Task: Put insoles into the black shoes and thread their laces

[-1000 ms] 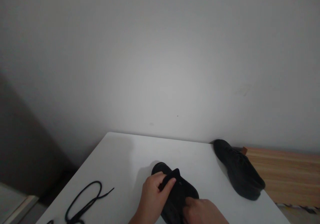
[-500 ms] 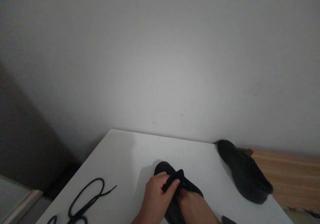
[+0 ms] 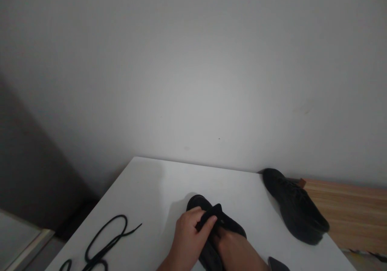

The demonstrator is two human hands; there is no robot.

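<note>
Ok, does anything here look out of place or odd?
A loose black shoelace lies coiled on the white table, apart from both shoes. The left hand pinches the tongue of the near black shoe; the second black shoe sits at the table's right edge.

No legible text, label, brand mark, number or sign appears anywhere in the head view. The two black shoes, one [image 3: 216, 230] under the hands and one [image 3: 294, 206] at the far right edge of the desk [image 3: 157, 190], show plain dark surfaces with no readable marking; both are dim and lack detail. The black lace [image 3: 102, 243], the desk surface and the wall [image 3: 193, 69] behind it carry no lettering.
</note>
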